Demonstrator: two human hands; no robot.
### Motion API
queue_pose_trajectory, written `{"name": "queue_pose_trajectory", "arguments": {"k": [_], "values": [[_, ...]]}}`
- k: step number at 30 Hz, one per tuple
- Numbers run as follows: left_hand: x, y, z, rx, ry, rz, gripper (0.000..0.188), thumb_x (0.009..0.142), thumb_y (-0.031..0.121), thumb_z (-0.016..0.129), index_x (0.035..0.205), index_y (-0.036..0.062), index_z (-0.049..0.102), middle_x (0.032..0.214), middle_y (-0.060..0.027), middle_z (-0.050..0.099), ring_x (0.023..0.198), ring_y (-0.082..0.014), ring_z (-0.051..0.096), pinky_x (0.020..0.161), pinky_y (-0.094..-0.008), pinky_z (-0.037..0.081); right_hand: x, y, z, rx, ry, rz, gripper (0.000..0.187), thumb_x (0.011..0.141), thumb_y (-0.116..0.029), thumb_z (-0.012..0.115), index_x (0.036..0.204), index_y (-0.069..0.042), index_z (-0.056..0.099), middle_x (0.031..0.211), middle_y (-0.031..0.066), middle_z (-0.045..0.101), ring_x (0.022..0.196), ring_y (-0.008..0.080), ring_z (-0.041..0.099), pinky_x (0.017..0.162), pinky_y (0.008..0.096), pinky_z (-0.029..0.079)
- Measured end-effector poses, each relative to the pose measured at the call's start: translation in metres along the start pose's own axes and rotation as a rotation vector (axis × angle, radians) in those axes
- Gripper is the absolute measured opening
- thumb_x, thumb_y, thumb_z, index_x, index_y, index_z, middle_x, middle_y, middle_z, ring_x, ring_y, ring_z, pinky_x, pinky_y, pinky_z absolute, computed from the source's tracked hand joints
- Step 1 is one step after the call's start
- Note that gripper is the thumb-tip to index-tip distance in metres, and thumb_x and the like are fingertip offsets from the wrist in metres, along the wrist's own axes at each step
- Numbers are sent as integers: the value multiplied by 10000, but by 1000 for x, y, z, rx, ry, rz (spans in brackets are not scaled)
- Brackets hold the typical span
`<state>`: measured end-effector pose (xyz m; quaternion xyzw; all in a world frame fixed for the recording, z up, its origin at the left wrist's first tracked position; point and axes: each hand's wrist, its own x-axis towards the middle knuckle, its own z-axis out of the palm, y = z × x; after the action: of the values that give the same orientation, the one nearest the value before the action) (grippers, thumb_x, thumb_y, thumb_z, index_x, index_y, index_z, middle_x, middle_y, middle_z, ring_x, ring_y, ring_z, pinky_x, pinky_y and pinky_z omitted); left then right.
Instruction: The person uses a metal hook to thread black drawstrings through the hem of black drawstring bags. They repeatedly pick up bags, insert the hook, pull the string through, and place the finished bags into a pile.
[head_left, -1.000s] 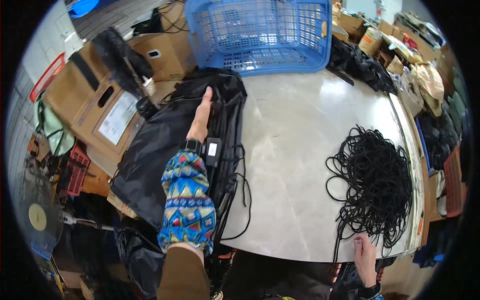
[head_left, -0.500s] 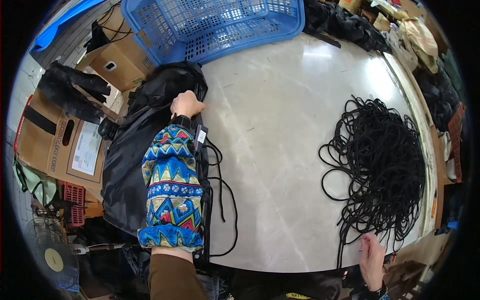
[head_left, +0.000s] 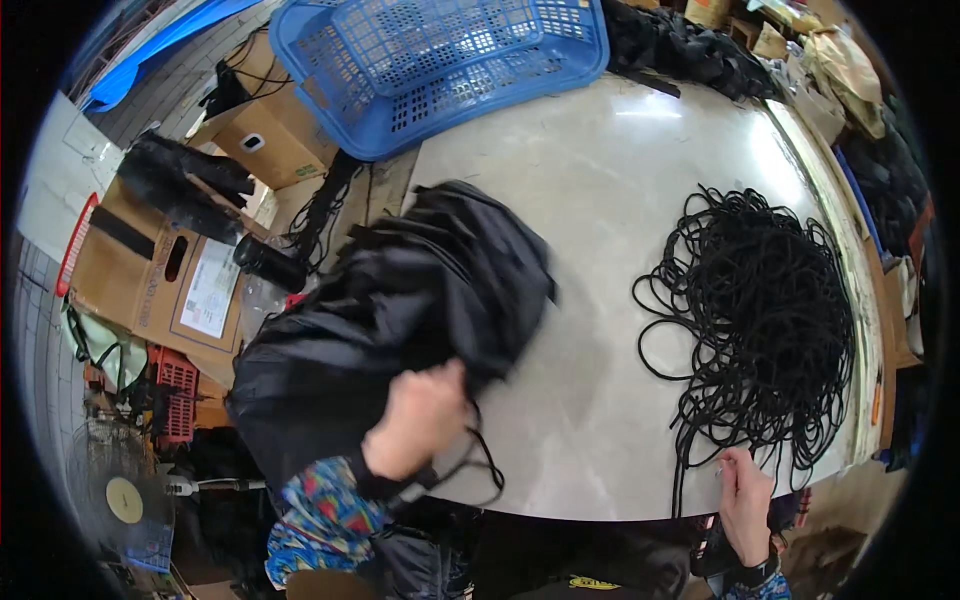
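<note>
A bundle of thin black fabric (head_left: 450, 250) lies across the left part of the table, bunched up and smeared by motion. My left hand (head_left: 415, 420), also blurred, is closed on its near edge. A loose black cord (head_left: 488, 460) hangs beside that hand. On the right spreads a tangled heap of black cord (head_left: 765, 320). At its lower end, by the table's front edge, my right hand (head_left: 747, 505) has its thumb and fingers pressed together. What is between them is too small to make out.
A blue plastic basket (head_left: 365, 140) stands at the far edge. Cardboard boxes (head_left: 150, 285) line the left, with a dark cylinder (head_left: 268, 262) beside the fabric. A fan (head_left: 125, 500) is at lower left. Dark cloth (head_left: 690, 55) is piled at the far right.
My left hand has come toward me and slightly right, pulling the black fabric with it, so the fabric is bunched farther over the table. My right hand has hardly moved.
</note>
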<state>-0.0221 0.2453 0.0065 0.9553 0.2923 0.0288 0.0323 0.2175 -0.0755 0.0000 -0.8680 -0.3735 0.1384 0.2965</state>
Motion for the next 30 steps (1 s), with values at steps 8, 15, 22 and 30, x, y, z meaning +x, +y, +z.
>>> {"name": "queue_pose_trajectory", "arguments": {"k": [8, 15, 22, 30], "values": [[-4, 41, 36, 295, 217, -165, 345, 698, 118, 595, 1012, -25, 599, 823, -106, 641, 718, -229, 658, 572, -322, 529, -5, 8, 0, -15, 19, -97, 52, 882, -34, 530, 926, -9, 543, 692, 190, 559, 616, 342, 571, 545, 378, 422], [-29, -12, -46, -306, 540, -357, 169, 703, 119, 637, 792, -23, 621, 728, -169, 659, 621, -296, 644, 587, -364, 499, -2, 18, -2, 68, 18, -239, 76, 884, -74, 536, 920, -8, 547, 674, 202, 560, 620, 362, 571, 535, 393, 410], [-167, -9, -168, -673, 1389, -627, 235, 722, 48, 684, 933, -39, 629, 909, -79, 643, 833, -149, 579, 785, -280, 444, 1, 38, 1, 67, 3, -266, 139, 916, -145, 532, 919, -8, 557, 608, 186, 510, 531, 291, 511, 498, 368, 368], [-399, 59, -280, -307, 1721, -904, 323, 735, 200, 701, 958, -29, 659, 1000, -107, 624, 862, -186, 581, 816, -297, 448, 18, 70, 12, 195, -93, -361, 163, 950, -134, 494, 937, 15, 558, 705, 99, 550, 627, 115, 435, 590, 251, 391]]}}
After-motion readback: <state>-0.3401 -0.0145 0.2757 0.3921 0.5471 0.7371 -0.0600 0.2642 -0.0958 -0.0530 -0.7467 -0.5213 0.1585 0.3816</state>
